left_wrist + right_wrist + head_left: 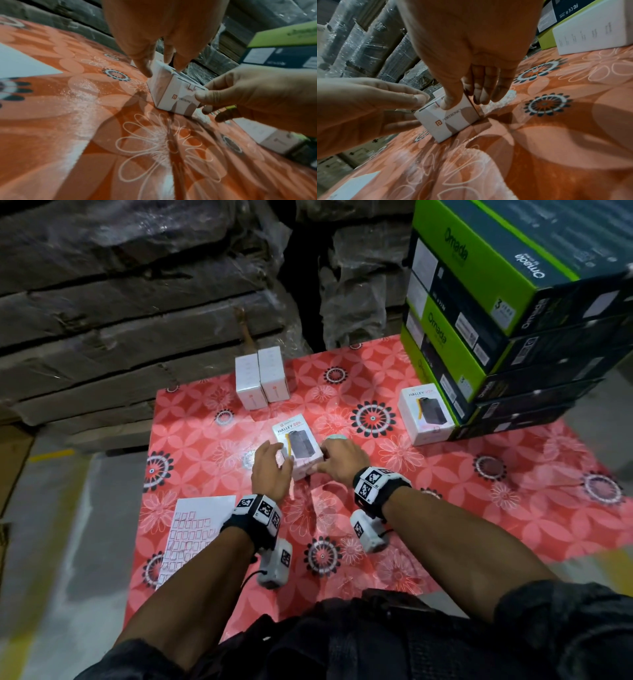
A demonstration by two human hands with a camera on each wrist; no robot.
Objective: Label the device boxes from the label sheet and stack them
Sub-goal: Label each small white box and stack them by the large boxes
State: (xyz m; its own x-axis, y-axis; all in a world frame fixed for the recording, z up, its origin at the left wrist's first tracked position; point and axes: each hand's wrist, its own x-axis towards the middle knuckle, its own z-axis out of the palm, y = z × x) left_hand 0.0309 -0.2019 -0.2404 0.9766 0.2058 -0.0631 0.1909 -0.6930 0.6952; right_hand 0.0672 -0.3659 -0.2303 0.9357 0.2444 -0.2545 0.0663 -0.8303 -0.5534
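Observation:
A white device box (298, 444) printed HALLEY 20K lies flat in the middle of the red flowered tabletop (445, 508). My left hand (278, 457) grips its left edge, with fingers on the side wall and thumb over the top (178, 66). My right hand (325, 462) holds the right near corner. Its thumb (448, 104) presses on the near end face beside a small red-outlined label (190, 88), and its fingers lie against the right wall. The label sheet (197, 530), with rows of red-framed labels, lies at the near left.
Two white boxes (262, 380) stand upright side by side at the back. Another HALLEY box (426, 414) sits against a tall stack of green and black cartons (496, 313) on the right. A small white crumpled scrap (502, 99) lies just right of the held box. Wrapped cartons (137, 302) stand behind.

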